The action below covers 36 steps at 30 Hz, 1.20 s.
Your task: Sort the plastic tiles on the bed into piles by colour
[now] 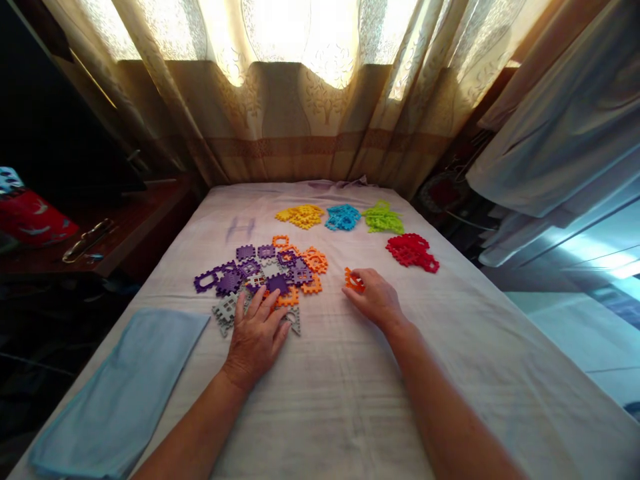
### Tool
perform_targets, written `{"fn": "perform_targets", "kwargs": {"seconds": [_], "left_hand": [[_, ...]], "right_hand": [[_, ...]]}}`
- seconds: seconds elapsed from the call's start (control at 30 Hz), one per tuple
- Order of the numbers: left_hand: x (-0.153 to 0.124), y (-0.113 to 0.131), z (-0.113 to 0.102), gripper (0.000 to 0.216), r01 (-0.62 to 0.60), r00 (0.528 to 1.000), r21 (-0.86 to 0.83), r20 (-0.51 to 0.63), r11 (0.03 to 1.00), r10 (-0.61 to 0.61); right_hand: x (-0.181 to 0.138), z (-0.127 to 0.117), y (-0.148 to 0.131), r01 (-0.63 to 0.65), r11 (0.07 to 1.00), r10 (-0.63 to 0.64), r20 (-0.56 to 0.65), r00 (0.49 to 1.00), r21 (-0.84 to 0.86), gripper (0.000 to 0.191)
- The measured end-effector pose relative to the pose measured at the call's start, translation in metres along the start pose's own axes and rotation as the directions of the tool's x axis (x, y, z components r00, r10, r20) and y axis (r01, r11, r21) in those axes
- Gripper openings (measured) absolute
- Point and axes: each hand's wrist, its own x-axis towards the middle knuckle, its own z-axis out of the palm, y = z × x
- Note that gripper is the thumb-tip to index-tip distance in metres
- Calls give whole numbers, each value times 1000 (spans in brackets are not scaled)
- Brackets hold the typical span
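Nearest to me, on my left side, a folded blue cloth (120, 393) lies flat on the bed (350, 413). Above it my left hand (257, 333) rests palm down on the near edge of the mixed pile (260, 270) of purple, orange and grey pieces. Its fingers are spread wide and hold nothing; they only touch the grey pieces (225, 310) and one purple piece.

My right hand (375, 300) lies on the sheet to the right of this pile. Its fingers are drawn narrow and pinch the orange piece (353, 280) at the tips, low over the sheet and just beside the pile.

I judge this piece to be thin, light and rather stiff plastic, with toothed edges and holes in it. It should not break easily, but it lies flat on soft cloth, so it is best taken by an edge, thumb on one side and a finger on the other, or hooked through a hole.

Further away lie the yellow pile (301, 215), the blue pile (343, 217), the green pile (383, 219) and the red pile (413, 252), each apart from the others.
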Motion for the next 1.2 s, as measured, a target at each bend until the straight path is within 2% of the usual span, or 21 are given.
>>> {"fn": "perform_targets", "kwargs": {"seconds": [0.07, 0.17, 0.27, 0.37, 0.53, 0.63, 0.77, 0.9, 1.0, 1.1, 1.2], "left_hand": [[-1, -8, -1, 27, 48, 998, -5, -31, 999, -49], [0, -25, -4, 29, 175, 980, -4, -95, 985, -175], [-2, -39, -6, 33, 263, 958, 17, -125, 965, -259], [-8, -46, -7, 41, 293, 953, 61, -102, 954, -287], [-14, -44, -6, 44, 296, 955, 75, -25, 952, -295], [-15, -44, -4, 37, 298, 954, 56, 2, 953, -299], [-15, -46, -1, 32, 281, 959, 37, 16, 959, -282], [-15, -46, 0, 37, 271, 963, 10, 6, 963, -271], [-14, -46, 0, 41, 262, 965, -6, -14, 965, -262], [-13, -44, -2, 39, 226, 972, -28, -52, 974, -228], [-6, -35, -3, 36, 174, 982, -35, -65, 984, -176]], "right_hand": [[4, -1, 3, -19, 999, 18, -25, 1000, -38, 34], [3, 0, -14, 59, 998, -57, -71, 996, 26, 22], [-3, 8, -50, 169, 979, -173, 24, 985, 118, 22], [-10, 19, -89, 252, 956, -274, 159, 948, 150, 22], [-16, 31, -128, 335, 934, -354, 198, 914, 121, 32], [-16, 36, -136, 366, 926, -376, 222, 900, 88, 41], [-17, 43, -138, 371, 924, -383, 219, 897, 95, 44], [-13, 42, -131, 393, 910, -412, 189, 891, 131, 28], [0, 31, -110, 301, 936, -318, 68, 946, 183, 29], [18, 15, -67, 58, 966, -46, -52, 998, 251, 30], [31, 1, -11, -235, 936, 260, -65, 964, 261, 32]]}}
